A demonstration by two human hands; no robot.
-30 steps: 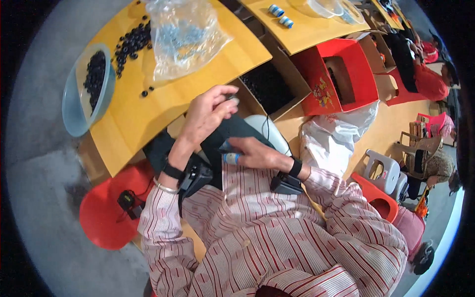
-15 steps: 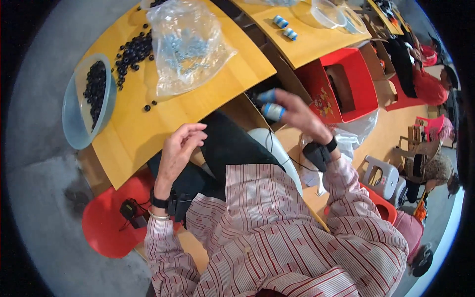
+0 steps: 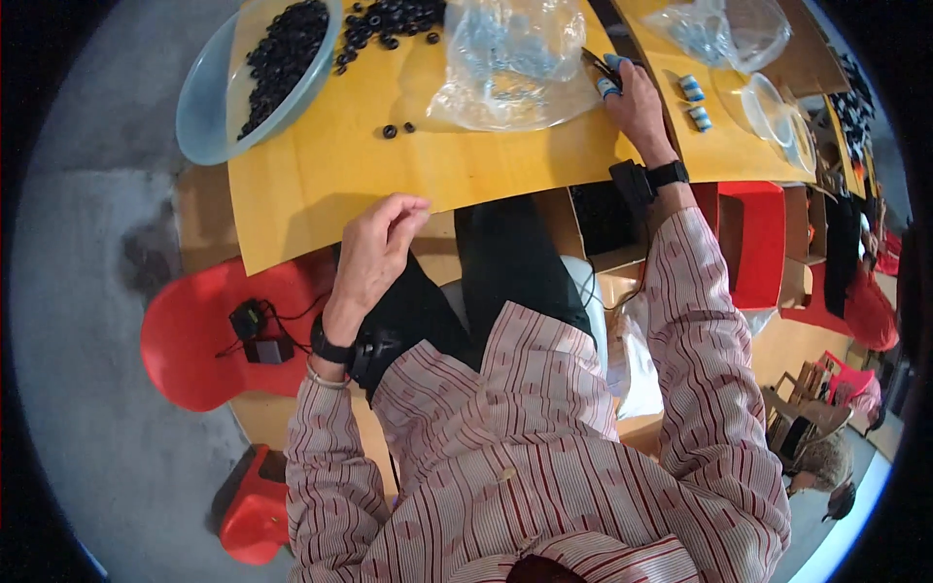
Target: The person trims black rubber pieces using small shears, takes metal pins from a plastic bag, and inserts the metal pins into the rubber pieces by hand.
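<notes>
A head-worn fisheye camera is looking down past the shirt (image 3: 583,505). It is facing the nearby surface (image 3: 321,170).

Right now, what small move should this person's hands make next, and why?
I'd probably bring the right hand, with its dark tool, toward the left hand: the tool appears gripped beside the clear bag, while the left hand, loosely curled, is by the yellow table's near edge. I can't tell whether it holds anything.

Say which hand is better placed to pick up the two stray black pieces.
Probably the left hand: it is nearer the stray black pieces, while the right hand holds a dark tool beside the plastic bag.
</notes>
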